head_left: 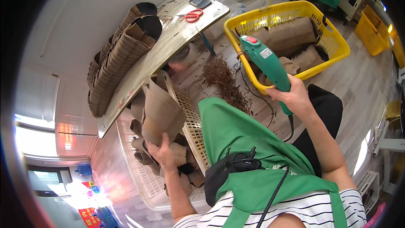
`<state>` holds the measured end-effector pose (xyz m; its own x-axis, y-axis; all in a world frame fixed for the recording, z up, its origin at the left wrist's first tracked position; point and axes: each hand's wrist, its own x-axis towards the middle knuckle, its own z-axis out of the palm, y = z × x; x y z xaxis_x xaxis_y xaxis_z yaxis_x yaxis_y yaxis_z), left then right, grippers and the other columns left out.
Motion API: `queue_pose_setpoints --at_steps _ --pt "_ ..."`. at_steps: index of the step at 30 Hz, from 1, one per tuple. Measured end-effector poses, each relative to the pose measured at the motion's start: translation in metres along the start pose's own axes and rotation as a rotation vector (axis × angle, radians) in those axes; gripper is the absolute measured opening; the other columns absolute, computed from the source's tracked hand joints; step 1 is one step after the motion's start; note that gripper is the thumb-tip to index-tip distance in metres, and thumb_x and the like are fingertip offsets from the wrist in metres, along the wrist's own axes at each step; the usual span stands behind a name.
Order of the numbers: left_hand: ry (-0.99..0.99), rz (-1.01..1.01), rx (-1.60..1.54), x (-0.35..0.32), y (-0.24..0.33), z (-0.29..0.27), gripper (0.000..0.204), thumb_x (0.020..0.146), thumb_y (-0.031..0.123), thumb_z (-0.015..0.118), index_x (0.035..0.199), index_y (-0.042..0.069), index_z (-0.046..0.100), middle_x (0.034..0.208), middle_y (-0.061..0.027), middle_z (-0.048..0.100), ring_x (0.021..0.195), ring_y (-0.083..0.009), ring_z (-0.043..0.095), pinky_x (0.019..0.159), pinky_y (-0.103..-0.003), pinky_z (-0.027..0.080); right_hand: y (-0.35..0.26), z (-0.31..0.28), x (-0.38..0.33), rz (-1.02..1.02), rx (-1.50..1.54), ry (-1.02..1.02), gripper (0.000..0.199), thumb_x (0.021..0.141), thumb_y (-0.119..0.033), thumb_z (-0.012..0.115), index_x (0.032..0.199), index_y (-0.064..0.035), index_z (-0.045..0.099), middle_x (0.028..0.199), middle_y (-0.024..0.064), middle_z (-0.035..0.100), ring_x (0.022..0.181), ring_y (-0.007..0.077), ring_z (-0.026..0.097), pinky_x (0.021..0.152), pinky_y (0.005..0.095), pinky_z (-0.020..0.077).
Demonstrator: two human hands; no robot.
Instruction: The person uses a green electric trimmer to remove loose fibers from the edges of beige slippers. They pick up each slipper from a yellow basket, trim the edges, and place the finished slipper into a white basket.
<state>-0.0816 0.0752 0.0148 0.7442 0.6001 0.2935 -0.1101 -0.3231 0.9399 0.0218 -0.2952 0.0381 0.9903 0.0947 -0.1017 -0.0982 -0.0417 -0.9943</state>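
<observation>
My right hand [293,97] is wrapped round the handle of a green corded electric cutter [270,63]. The cutter has a red button and a thin dark tip, which points up and left over the rim of a yellow basket [247,80]. On the left, my left hand [162,150] grips the lower end of a bundle of brown fabric pieces [160,107]. That bundle is raised above a white plastic crate [145,190], where more brown fabric pieces [145,158] lie in a jumble. My left fingers are partly hidden behind the bundle.
A worn table [177,38] bears stacked brown fabric pieces [122,59], red-handled scissors [194,15] and a dark phone-like slab [200,2]. Brown scraps [223,82] litter the floor beside the cutter's cord [270,105]. A beige slatted crate [192,122] stands near my knee.
</observation>
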Motion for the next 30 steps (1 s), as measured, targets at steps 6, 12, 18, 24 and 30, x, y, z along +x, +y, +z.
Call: queue_pose_setpoints --at_steps 6,12,18,24,30 --pt "-0.090 -0.374 1.344 0.006 0.060 -0.105 0.033 0.089 0.023 0.063 0.112 0.000 0.067 0.108 -0.0232 0.066 0.104 -0.0373 0.062 0.091 -0.043 0.047 0.024 -0.023 0.002 0.058 -0.029 0.025 0.028 0.080 -0.014 0.079 0.097 0.0006 0.061 0.078 0.0024 0.062 0.067 0.0088 0.058 0.063 0.0242 0.0487" --pt "0.051 -0.514 1.550 0.023 0.044 -0.158 0.037 0.083 0.033 0.068 0.100 -0.001 0.071 0.102 -0.0253 0.067 0.101 -0.0398 0.063 0.089 -0.047 0.048 0.025 -0.026 -0.002 0.027 -0.133 0.010 0.027 0.080 -0.014 0.079 0.095 0.0001 0.062 0.078 0.0014 0.062 0.067 0.0082 0.057 0.062 0.0242 0.0473" --pt "-0.054 -0.495 1.712 0.027 -0.003 -0.195 0.038 0.072 0.030 0.077 0.093 -0.001 0.072 0.097 -0.0245 0.069 0.095 -0.0397 0.066 0.086 -0.045 0.051 0.023 -0.033 -0.009 0.033 -0.162 0.057 0.026 0.079 -0.013 0.079 0.094 0.0002 0.062 0.077 0.0000 0.061 0.069 0.0068 0.055 0.062 0.0240 0.0458" --pt "0.087 -0.310 1.551 0.032 0.031 -0.190 0.028 0.082 0.023 0.067 0.094 -0.002 0.069 0.093 -0.0273 0.066 0.090 -0.0428 0.064 0.078 -0.048 0.048 0.021 -0.042 -0.011 0.044 -0.273 0.085 0.027 0.077 -0.013 0.080 0.093 0.0007 0.063 0.077 0.0006 0.061 0.069 0.0081 0.054 0.063 0.0243 0.0456" --pt "0.139 -0.123 0.391 0.066 0.033 -0.197 0.027 0.094 0.015 0.059 0.111 -0.005 0.065 0.109 -0.0178 0.069 0.097 -0.0329 0.067 0.087 -0.043 0.050 0.020 -0.035 -0.010 -0.087 -0.302 -0.006 0.032 0.073 -0.015 0.081 0.095 0.0011 0.064 0.081 0.0047 0.064 0.071 0.0124 0.059 0.067 0.0278 0.0479"
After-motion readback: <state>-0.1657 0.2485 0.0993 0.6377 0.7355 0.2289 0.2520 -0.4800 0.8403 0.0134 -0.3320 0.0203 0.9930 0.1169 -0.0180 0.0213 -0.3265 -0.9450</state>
